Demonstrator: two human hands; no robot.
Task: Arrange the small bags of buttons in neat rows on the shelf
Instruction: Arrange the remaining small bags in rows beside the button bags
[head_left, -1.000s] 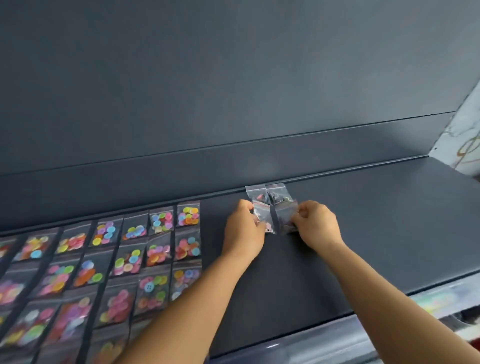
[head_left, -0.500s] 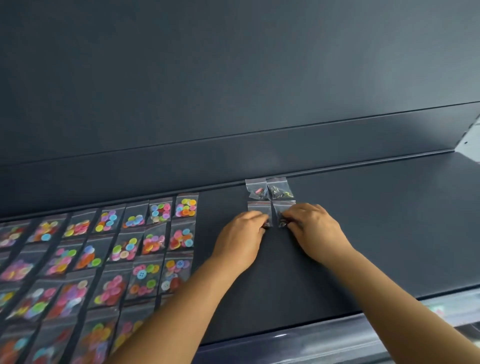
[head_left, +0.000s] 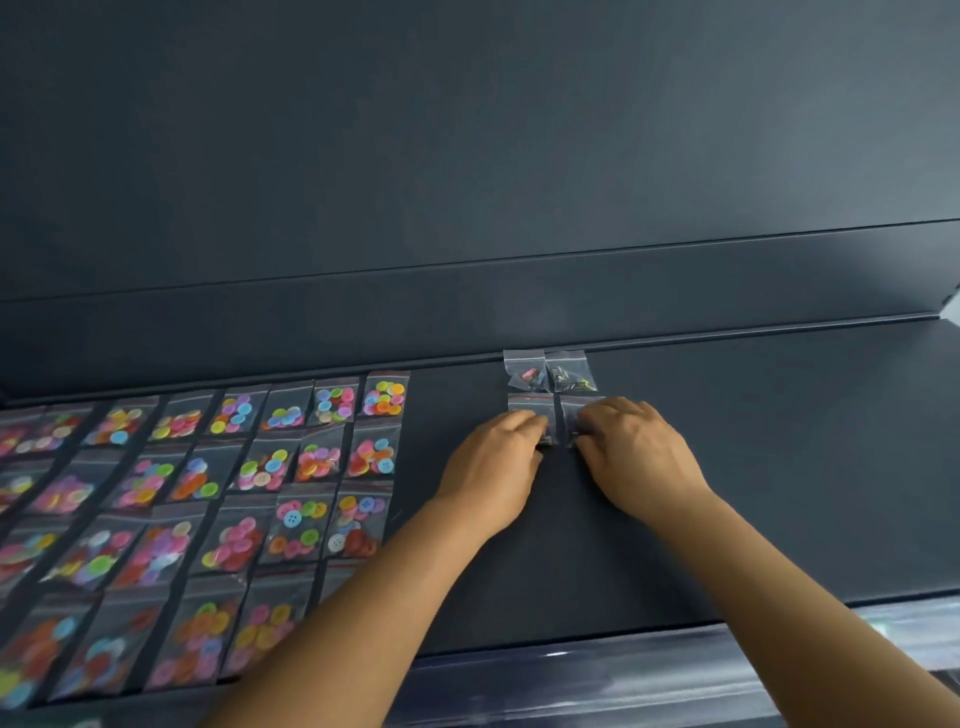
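While both forearms reached forward over the dark shelf (head_left: 779, 467), the two hands lay knuckles up, close together but not touching, each on its own small clear bag. The left hand (head_left: 493, 467) had its fingers curled down onto the left front bag (head_left: 527, 404), the grip narrow, fingertips pressed at the bag's lower part; whether the thumb pinched underneath I could not tell. The right hand (head_left: 636, 452) sat just beside it, fingers bent and drawn in over the right front bag (head_left: 571, 405), covering most of it, and its grip was hidden in the same way. Only the top strips of those two bags showed beyond the fingertips. Just past them, against the shelf's back edge, lay two more bags side by side, the left back bag (head_left: 524, 369) with something reddish in it and the right back bag (head_left: 569, 370) with dark pieces. Well off to the left of the left grip, rows of bags of coloured buttons (head_left: 291, 467) covered the shelf in a tidy grid.
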